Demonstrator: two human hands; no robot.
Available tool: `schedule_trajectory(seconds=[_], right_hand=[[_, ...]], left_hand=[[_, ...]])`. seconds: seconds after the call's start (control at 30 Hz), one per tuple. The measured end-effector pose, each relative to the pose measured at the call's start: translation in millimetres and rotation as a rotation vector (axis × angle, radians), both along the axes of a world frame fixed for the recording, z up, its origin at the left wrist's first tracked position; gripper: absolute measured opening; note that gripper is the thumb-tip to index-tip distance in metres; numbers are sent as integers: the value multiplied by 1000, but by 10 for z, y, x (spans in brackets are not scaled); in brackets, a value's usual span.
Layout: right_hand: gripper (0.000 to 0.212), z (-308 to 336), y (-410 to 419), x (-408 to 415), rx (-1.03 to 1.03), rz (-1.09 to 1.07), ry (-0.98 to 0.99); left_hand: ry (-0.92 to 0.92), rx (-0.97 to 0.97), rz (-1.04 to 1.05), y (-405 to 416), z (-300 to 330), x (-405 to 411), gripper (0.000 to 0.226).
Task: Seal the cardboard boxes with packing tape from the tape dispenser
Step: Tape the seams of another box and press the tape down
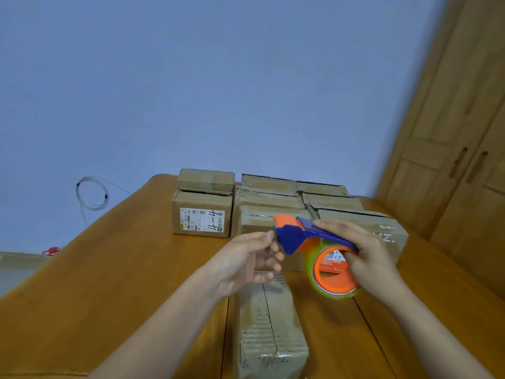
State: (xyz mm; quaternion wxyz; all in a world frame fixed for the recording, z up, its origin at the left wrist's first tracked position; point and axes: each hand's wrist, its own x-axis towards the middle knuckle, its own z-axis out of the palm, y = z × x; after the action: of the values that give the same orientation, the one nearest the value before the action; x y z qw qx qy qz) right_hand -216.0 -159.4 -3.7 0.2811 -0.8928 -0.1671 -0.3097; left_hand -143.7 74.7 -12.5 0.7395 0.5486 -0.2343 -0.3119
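tape dispenser point(314, 239) between both hands point(366, 258)

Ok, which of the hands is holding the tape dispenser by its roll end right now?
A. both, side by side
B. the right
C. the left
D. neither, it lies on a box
B: the right hand grips the tape dispenser at the roll, while the left hand pinches at its front end.

Bare forearms, no sleeves, unadorned hands point(246, 258)
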Motion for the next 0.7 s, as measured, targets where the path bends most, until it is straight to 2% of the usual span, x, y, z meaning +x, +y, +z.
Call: schedule_trajectory(seconds=[0.1, 0.23, 0.37, 0.5, 0.6, 0.7], right_hand=[[102, 50, -45, 31, -70, 39, -17], [94, 119, -81, 126, -266, 57, -64], [93, 122, -152, 218, -418, 57, -77], [84, 52, -383, 181, -466, 30, -106], [87, -50, -607, 115, -506, -33, -96], [87, -141, -724, 109, -525, -62, -97]], left_hand=[[-66, 117, 39, 78, 64, 7, 30], [-159, 266, 130, 136, 171, 27, 32], [-183, 352, 177, 186, 199, 92, 31], [-189, 415, 218, 357, 121, 201, 30], [-187, 457, 244, 524, -8, 270, 32], [-217, 478, 166, 601, -150, 272, 34]])
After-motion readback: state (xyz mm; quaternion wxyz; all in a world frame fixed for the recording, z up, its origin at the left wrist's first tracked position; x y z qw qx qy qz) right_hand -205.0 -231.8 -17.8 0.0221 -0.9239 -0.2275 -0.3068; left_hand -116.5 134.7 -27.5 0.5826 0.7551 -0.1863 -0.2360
